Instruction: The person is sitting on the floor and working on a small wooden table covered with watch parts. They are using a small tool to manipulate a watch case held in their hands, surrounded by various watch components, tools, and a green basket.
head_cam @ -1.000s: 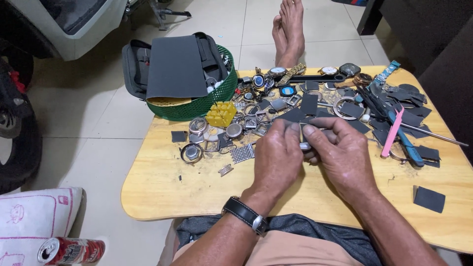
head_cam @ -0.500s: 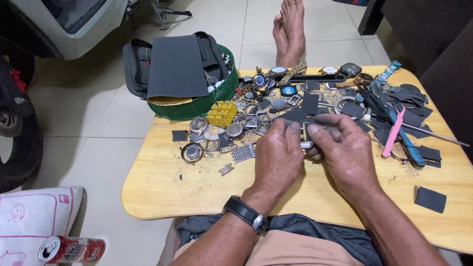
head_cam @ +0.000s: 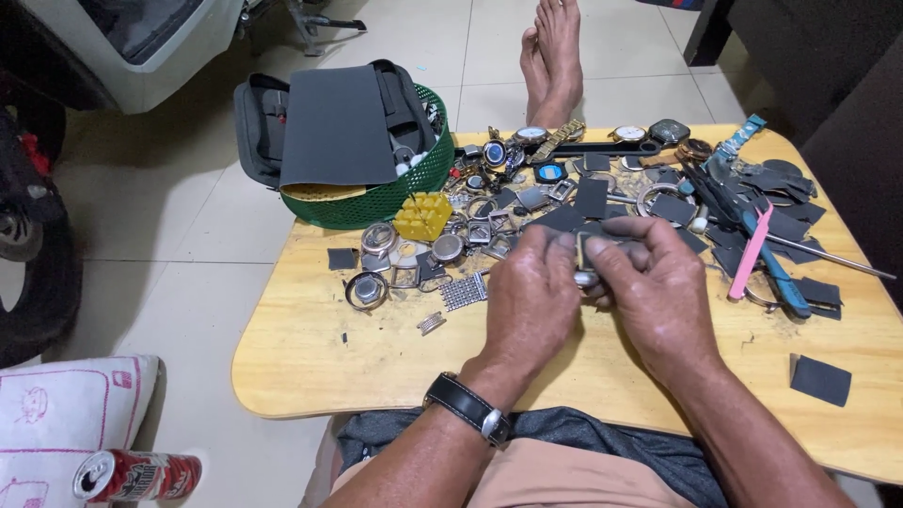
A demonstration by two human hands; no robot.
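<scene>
Head view looks down on a low wooden desk (head_cam: pixel 310 348) strewn with watch parts. Both hands meet just beyond the desk's middle: the left hand (head_cam: pixel 531 301), with a black-strapped wristwatch (head_cam: pixel 467 406) on its wrist, and the right hand (head_cam: pixel 658 296) are pressed close together, fingertips pinching a small dark and silver watch part (head_cam: pixel 585 263) between them. Most of that part is hidden by the fingers, so its exact kind cannot be told.

Toward the far edge lies a dense scatter of watch cases, rings and dark square scraps. A yellow block holder (head_cam: pixel 422 215) stands left of the hands, near the far left corner, with round metal watch cases (head_cam: pixel 367 290) in front of it and a small piece of metal mesh strap (head_cam: pixel 463 292) just beside the left hand. Along the far edge lie several whole watches, one with a gold bracelet (head_cam: pixel 557 139). To the right of the hands a pink tool (head_cam: pixel 751 252) and a blue-handled tool (head_cam: pixel 779 268) lie side by side, touching or nearly so. One dark square scrap (head_cam: pixel 820 379) sits alone near the right end of the near edge.

A green mesh basket (head_cam: pixel 395 193) holding a grey pouch (head_cam: pixel 334 127) overhangs the far left corner. Bare feet (head_cam: pixel 555 52) rest on the tiled floor beyond the desk. On the floor at the near left lie a red drink can (head_cam: pixel 136 473) and a white cushion (head_cam: pixel 66 404).
</scene>
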